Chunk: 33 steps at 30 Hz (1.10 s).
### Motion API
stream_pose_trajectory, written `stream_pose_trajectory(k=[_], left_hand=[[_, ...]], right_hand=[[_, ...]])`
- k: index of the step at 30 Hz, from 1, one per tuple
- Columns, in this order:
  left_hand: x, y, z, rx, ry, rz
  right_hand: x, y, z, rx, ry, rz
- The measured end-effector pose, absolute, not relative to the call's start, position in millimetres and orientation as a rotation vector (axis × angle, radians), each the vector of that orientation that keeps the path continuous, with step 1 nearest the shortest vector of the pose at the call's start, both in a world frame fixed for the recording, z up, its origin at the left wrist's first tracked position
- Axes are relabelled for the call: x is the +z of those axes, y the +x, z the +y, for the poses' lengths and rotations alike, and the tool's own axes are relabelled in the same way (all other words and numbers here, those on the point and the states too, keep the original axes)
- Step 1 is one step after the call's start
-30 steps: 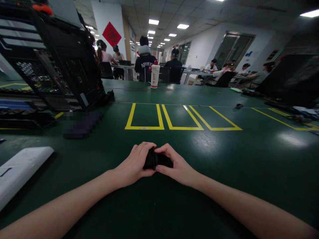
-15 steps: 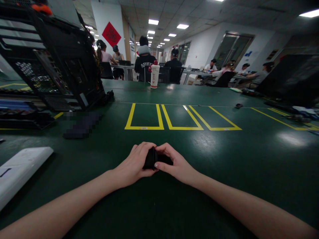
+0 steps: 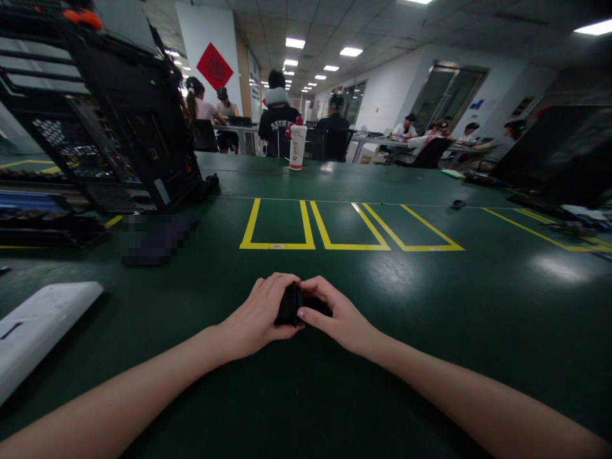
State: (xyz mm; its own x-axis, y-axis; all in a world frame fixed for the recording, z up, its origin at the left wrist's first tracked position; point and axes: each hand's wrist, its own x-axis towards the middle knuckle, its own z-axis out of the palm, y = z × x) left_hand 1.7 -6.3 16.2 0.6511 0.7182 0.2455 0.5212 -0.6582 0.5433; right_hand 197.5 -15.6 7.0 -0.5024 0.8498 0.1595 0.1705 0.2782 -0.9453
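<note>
Seen from the head, a dark green bench spans the view, its far edge running across the upper middle. Several seated people occupy the room beyond that edge. A black open-sided computer case stands at the left of the bench, tilted in view by the wide lens. Opposite, toward the right edge, rises a large dark panel, its details lost in shadow. Three yellow tape outlines lie side by side across the middle of the bench, short of the far edge. A white box-like object, cut by the picture's border, lies toward the left edge. The left hand and right hand meet on the near side of the tape outlines, left of the glossy reflection. A white cup with a red top stands upright near the far edge. A dark purple item, pixelated, lies just in front of the case. The black object is between the two hands: the left fingers are clamped over its body, the right fingers and thumb pinch its rimmed right end. Whether it touches the bench cannot be told. Smallest is a black ring-like piece, right of the outlines.
</note>
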Motion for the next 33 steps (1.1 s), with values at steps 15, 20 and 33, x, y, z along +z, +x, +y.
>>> stream_pose_trajectory(k=[15, 20, 33], left_hand=[[17.3, 1.4, -7.5, 0.611, 2.414, 0.986], [17.4, 1.0, -8.1, 0.597, 2.404, 1.009], [17.1, 1.7, -7.8, 0.600, 2.438, 1.000]], right_hand=[[9.3, 196.5, -16.0, 1.260, -0.936, -1.869], [12.4, 198.9, -19.0, 1.238, -0.926, -1.893], [10.4, 197.7, -17.5, 1.244, -0.928, -1.901]])
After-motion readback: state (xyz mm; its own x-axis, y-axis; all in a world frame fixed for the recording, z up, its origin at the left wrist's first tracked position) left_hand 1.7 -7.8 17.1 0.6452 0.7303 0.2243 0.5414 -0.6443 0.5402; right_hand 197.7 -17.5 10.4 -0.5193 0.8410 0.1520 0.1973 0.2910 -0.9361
